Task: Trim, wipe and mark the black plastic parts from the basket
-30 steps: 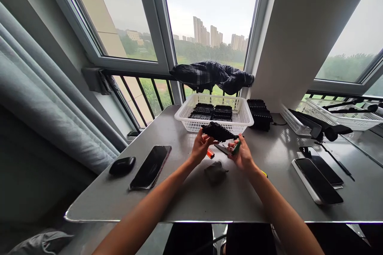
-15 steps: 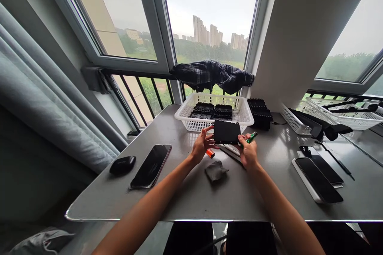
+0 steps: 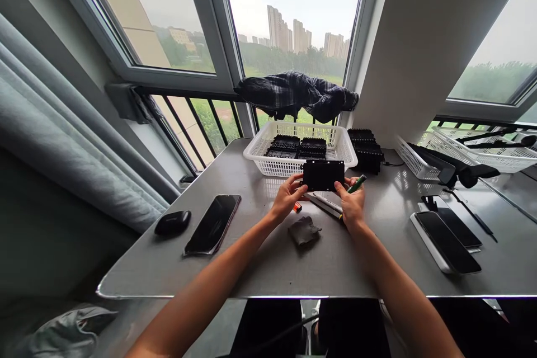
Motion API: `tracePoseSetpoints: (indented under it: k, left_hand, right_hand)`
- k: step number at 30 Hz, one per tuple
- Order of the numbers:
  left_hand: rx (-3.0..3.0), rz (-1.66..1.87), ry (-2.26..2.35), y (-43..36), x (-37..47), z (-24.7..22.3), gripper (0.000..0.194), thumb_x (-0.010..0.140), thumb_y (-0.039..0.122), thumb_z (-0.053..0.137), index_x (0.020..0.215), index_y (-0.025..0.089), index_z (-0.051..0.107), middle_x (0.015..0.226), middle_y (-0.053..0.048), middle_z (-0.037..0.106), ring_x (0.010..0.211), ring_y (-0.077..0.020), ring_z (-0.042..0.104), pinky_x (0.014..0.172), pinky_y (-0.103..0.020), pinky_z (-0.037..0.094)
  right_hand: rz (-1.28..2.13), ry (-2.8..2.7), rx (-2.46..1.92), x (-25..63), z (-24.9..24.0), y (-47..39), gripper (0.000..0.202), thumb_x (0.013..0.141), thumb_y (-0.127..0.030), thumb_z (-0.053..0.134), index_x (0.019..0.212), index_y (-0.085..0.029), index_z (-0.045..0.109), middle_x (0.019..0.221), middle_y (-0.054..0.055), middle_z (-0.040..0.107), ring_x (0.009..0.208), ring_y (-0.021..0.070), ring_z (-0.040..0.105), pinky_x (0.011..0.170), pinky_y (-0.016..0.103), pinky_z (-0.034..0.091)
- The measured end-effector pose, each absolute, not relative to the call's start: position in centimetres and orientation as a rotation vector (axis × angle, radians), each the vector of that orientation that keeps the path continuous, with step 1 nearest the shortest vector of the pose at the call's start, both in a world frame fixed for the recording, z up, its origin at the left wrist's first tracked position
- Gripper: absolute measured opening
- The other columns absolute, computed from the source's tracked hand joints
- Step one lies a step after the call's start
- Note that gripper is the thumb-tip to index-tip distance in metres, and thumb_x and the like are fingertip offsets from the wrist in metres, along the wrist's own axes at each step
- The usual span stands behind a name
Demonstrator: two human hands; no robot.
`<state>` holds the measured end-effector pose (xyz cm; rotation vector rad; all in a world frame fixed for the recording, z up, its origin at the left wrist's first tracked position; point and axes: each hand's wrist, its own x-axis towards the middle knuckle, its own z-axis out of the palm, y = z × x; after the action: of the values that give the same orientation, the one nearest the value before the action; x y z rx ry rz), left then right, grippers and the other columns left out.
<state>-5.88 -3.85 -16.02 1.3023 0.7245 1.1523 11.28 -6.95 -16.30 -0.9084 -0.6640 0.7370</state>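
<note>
Between both hands I hold up a flat black rectangular part [image 3: 323,175] with small tabs along its edges. My left hand [image 3: 287,197] grips its left end, thumb on the near face. My right hand [image 3: 351,201] pinches its lower right corner and also keeps a green marker [image 3: 357,183] between the fingers. Below the part, white pens [image 3: 328,205] and an orange-red item [image 3: 297,207] lie on the table. A crumpled grey cloth [image 3: 304,231] rests nearer to me. Right behind the part stands a white plastic basket [image 3: 257,162] with several similar black parts [image 3: 286,146] stacked inside.
More black parts [image 3: 366,151] are stacked right of the basket. A phone [image 3: 213,225] and a black case [image 3: 172,223] lie at left on the grey table [image 3: 260,274]. At right are phones [image 3: 448,241], a thin black tool [image 3: 470,213] and other white baskets [image 3: 482,148].
The black part has turned so that its broad face looks toward me more levelly. My left fingers, spread at its edge before, have closed on its left end. The view has tilted slightly downward.
</note>
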Motion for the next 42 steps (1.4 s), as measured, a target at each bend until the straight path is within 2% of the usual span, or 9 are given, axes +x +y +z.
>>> tracePoseSetpoints:
  k: [4,8,13,17,21,27,31,37,42]
  left_hand:
    - [1.263,1.144,0.740,-4.0,-5.8,-15.9,0.058,0.071,0.038,0.076,0.119,0.012,0.053,0.093,-0.010,0.073,0.086,-0.0257,0.071,0.068,-0.035,0.061]
    - [1.241,1.249,0.772,-3.8,-5.8,-16.1,0.051,0.070,0.034,0.076,0.111,0.013,0.056,0.086,-0.007,0.074,0.082,-0.0228,0.072,0.075,-0.039,0.061]
    - [1.240,1.334,0.779,-3.4,-5.9,-16.5,0.043,0.072,0.030,0.074,0.108,0.015,0.053,0.082,-0.004,0.073,0.077,-0.0199,0.071,0.080,-0.041,0.060]
    - [1.229,1.341,0.777,-3.3,-5.8,-16.6,0.040,0.074,0.026,0.070,0.108,0.016,0.051,0.084,-0.004,0.073,0.082,-0.0207,0.072,0.084,-0.043,0.058]
    - [1.265,1.328,0.758,-3.5,-5.6,-16.7,0.039,0.075,0.024,0.068,0.109,0.016,0.050,0.084,-0.004,0.073,0.085,-0.0203,0.071,0.087,-0.042,0.057]
    - [1.388,1.266,0.785,-3.9,-5.5,-16.8,0.036,0.077,0.024,0.065,0.109,0.018,0.050,0.086,-0.004,0.073,0.079,-0.0198,0.072,0.071,-0.031,0.058]
    - [1.444,1.240,0.814,-4.6,-5.3,-16.5,0.033,0.078,0.025,0.064,0.108,0.019,0.050,0.090,-0.006,0.073,0.078,-0.0208,0.072,0.057,-0.024,0.053]
    - [1.503,1.222,0.800,-5.2,-5.1,-16.5,0.032,0.078,0.027,0.065,0.106,0.021,0.052,0.088,-0.005,0.074,0.069,-0.0171,0.069,0.062,-0.026,0.053]
    - [1.580,1.236,0.808,-5.3,-5.0,-16.9,0.033,0.078,0.026,0.065,0.108,0.022,0.054,0.090,-0.005,0.075,0.076,-0.0186,0.070,0.068,-0.028,0.053]
  right_hand:
    - [0.675,-0.719,-0.996,11.3,-16.0,-7.2,0.045,0.061,-0.031,0.077,0.081,-0.024,0.036,0.086,-0.004,0.056,0.080,0.0131,0.057,0.079,0.031,0.049]
    - [0.491,-0.793,-1.138,11.4,-15.3,-8.1,0.025,0.075,-0.036,0.064,0.076,-0.024,0.042,0.084,-0.004,0.050,0.079,0.0122,0.049,0.079,0.026,0.044]
    - [0.641,-0.766,-1.038,10.4,-14.4,-9.4,0.024,0.084,-0.047,0.048,0.076,-0.025,0.044,0.076,-0.002,0.043,0.067,0.0144,0.040,0.055,0.023,0.037]
    - [0.974,-0.822,-0.980,9.1,-14.2,-9.8,0.029,0.080,-0.050,0.044,0.070,-0.023,0.040,0.065,-0.003,0.035,0.054,0.0121,0.028,0.045,0.022,0.023]
    - [1.298,-0.856,-0.984,8.7,-14.2,-9.8,0.032,0.074,-0.051,0.047,0.064,-0.022,0.039,0.059,-0.004,0.032,0.053,0.0109,0.026,0.045,0.022,0.021]
    - [1.641,-0.839,-0.940,8.6,-14.4,-9.9,0.032,0.070,-0.050,0.048,0.059,-0.022,0.038,0.055,-0.005,0.033,0.050,0.0093,0.025,0.043,0.020,0.021]
    - [1.779,-0.785,-0.939,8.4,-14.4,-9.9,0.030,0.066,-0.047,0.047,0.055,-0.022,0.037,0.052,-0.005,0.031,0.047,0.0088,0.025,0.040,0.019,0.019]
    - [1.899,-0.698,-0.931,8.6,-14.2,-9.7,0.028,0.066,-0.043,0.043,0.052,-0.023,0.031,0.049,-0.005,0.029,0.044,0.0085,0.024,0.037,0.019,0.015]
    - [1.915,-0.651,-0.900,8.6,-14.2,-9.8,0.027,0.067,-0.043,0.043,0.053,-0.023,0.030,0.049,-0.005,0.027,0.044,0.0088,0.023,0.036,0.018,0.013]
